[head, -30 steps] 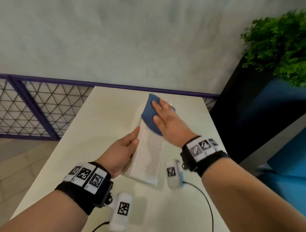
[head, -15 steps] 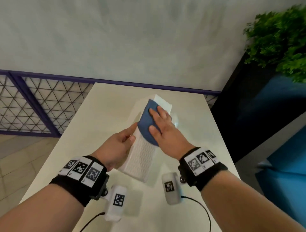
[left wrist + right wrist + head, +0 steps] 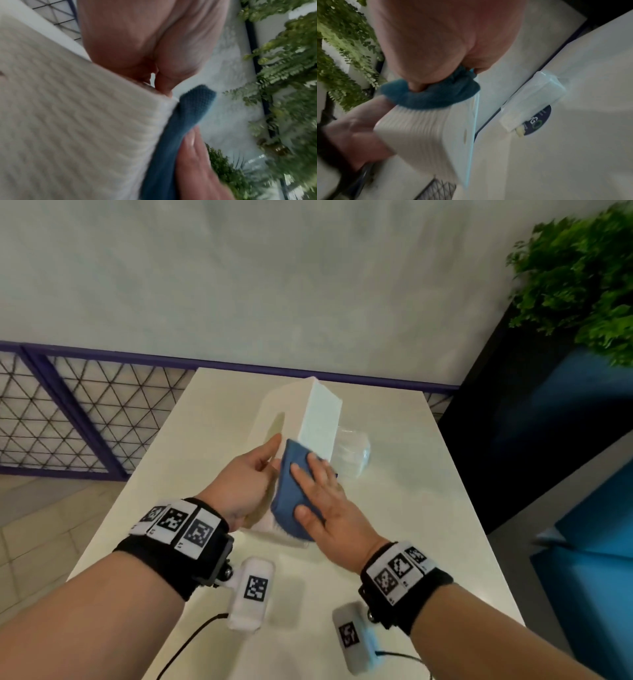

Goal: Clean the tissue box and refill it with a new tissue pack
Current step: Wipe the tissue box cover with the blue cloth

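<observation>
The white ribbed tissue box (image 3: 318, 419) stands tilted on the cream table (image 3: 411, 525), its far end raised. My left hand (image 3: 253, 481) grips its left side, thumb on top and fingers curled round the underside (image 3: 356, 132). My right hand (image 3: 318, 494) presses a folded blue cloth (image 3: 294, 494) flat against the box's near end with straight fingers. In the left wrist view the cloth (image 3: 185, 115) wraps over the box's (image 3: 77, 128) edge. A clear-wrapped tissue pack (image 3: 352, 453) lies just right of the box, plain in the right wrist view as the tissue pack (image 3: 534, 101).
A purple-framed mesh fence (image 3: 68, 412) runs left of the table. At the right stand a black planter (image 3: 513, 422) with a green plant (image 3: 582, 275) and blue furniture (image 3: 589, 542). The wall is close behind the table's far edge.
The right hand has slid the cloth from the box's far end to its near end. The box has turned and tipped up, which uncovers the tissue pack at its right.
</observation>
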A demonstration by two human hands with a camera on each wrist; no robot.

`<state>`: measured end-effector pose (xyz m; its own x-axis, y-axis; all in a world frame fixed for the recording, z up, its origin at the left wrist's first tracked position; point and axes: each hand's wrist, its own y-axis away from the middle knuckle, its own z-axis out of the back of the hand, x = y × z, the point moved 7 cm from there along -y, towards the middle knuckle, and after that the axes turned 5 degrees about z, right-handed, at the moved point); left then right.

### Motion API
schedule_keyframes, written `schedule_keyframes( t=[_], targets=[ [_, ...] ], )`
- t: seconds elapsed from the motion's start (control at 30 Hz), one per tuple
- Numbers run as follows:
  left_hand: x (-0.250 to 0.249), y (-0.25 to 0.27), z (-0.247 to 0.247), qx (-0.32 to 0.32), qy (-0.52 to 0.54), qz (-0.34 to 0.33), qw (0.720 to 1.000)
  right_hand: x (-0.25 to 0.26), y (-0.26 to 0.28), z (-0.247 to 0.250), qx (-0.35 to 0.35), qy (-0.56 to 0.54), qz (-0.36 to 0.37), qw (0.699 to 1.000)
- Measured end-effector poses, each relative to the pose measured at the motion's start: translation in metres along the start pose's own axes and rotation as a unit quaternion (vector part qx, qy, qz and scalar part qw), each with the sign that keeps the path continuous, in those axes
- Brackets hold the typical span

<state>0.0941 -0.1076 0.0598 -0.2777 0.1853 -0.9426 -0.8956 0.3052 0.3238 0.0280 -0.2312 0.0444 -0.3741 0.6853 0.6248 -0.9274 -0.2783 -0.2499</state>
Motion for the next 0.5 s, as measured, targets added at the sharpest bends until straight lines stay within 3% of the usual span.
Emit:
schedule_keyframes(
  t=[0.13,0.23,0.33,0.5],
  targets=[
    [-0.008,0.003,-0.011,0.038,-0.101,-0.043,0.993,-0.02,-0.023,0.046,-0.14,-0.06,-0.13,0.98],
    [-0.008,0.007,-0.013,0.06,-0.141,-0.05,0.987,-0.038,-0.023,0.06,-0.187,-0.091,-0.266,0.941],
    [-0.007,0.007,-0.013,0.075,-0.237,-0.069,0.966,-0.051,-0.009,0.05,-0.22,-0.238,-0.363,0.874],
    [0.003,0.006,-0.013,0.122,-0.352,-0.061,0.926,-0.067,0.01,0.045,-0.281,-0.407,-0.442,0.749]
  ],
)
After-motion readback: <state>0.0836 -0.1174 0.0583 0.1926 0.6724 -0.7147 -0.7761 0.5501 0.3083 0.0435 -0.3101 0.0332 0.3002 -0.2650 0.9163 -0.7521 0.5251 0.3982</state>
